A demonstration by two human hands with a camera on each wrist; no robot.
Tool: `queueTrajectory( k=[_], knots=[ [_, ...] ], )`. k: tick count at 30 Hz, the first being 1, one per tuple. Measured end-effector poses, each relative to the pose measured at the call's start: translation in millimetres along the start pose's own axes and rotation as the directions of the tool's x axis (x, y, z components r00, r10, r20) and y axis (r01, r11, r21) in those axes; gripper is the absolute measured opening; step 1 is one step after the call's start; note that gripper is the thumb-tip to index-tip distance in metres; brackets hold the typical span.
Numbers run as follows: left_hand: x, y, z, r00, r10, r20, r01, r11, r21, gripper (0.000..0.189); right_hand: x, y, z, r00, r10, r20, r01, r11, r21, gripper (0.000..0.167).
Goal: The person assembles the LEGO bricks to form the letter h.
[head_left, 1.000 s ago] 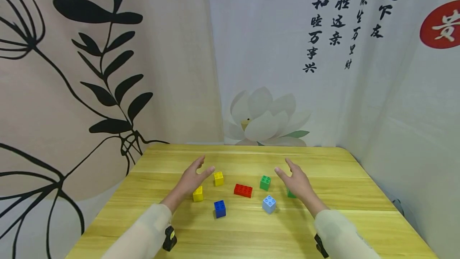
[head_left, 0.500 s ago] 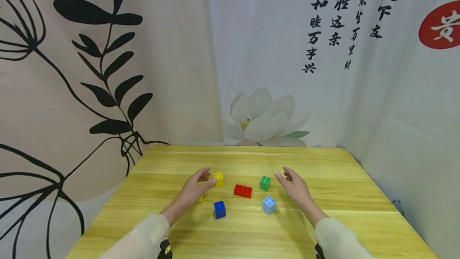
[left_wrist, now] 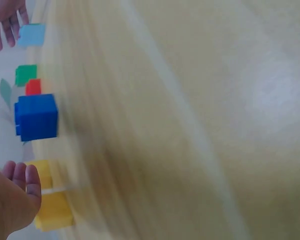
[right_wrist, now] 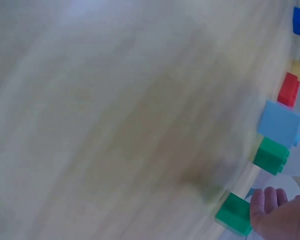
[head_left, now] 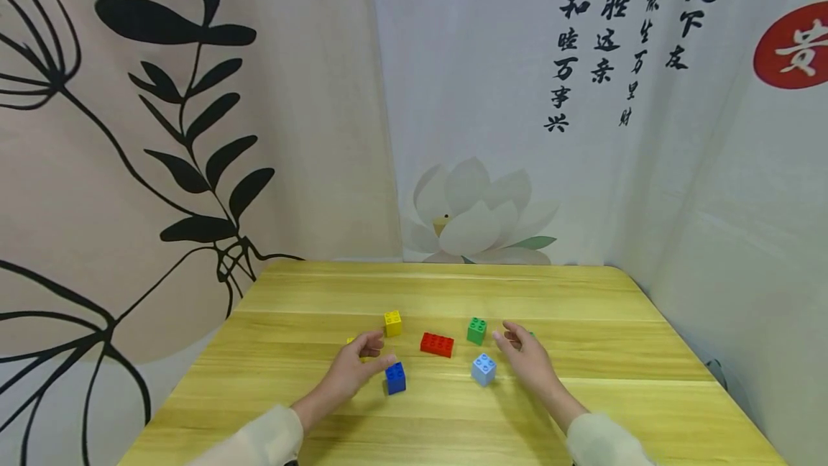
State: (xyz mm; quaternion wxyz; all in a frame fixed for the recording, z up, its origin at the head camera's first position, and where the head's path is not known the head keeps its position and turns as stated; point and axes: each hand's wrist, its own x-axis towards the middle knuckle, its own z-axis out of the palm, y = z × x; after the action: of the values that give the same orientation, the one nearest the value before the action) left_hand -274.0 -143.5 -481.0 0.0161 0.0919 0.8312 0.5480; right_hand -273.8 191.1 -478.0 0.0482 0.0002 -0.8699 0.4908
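My left hand [head_left: 354, 369] hovers just left of a dark blue building block [head_left: 395, 378], empty, its fingers loosely bent. Its thumb tip overlaps the block's edge in the head view; the left wrist view shows a gap between hand and blue block [left_wrist: 37, 117]. A yellow block [left_wrist: 55, 211] lies behind this hand, mostly hidden in the head view. To the right, my right hand [head_left: 527, 358] is also empty, fingers relaxed, beside a light blue block [head_left: 484, 369] and a green block [head_left: 476, 331]. Another green block [right_wrist: 234, 215] sits close by its fingers, largely covered in the head view.
A longer red block [head_left: 437, 344] lies in the middle, between the hands. Farther back on the left stands another yellow block [head_left: 392, 323]. All rest on a wooden table [head_left: 427, 430], with a printed curtain [head_left: 323, 128] behind its far edge.
Both hands have drawn back toward the body and lowered, and their fingers have bent more. The left hand has come up to the dark blue block. The blocks have stayed put.
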Motion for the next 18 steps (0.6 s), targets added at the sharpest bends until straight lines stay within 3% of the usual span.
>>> queueTrajectory(
  k=[11,18],
  knots=[
    [-13.8,-14.7,5.3,0.999,-0.029,0.029,0.03,0.999,-0.032,0.067,-13.0,13.0,10.9,0.999,0.022,0.033,-0.022,1.0,0.004,0.075],
    [-16.0,-21.0,9.4,0.999,-0.02,0.038,0.021,0.999,-0.035,0.063,-18.4,13.9,17.7,0.998,0.051,0.029,-0.051,0.998,0.031,0.067]
  ],
)
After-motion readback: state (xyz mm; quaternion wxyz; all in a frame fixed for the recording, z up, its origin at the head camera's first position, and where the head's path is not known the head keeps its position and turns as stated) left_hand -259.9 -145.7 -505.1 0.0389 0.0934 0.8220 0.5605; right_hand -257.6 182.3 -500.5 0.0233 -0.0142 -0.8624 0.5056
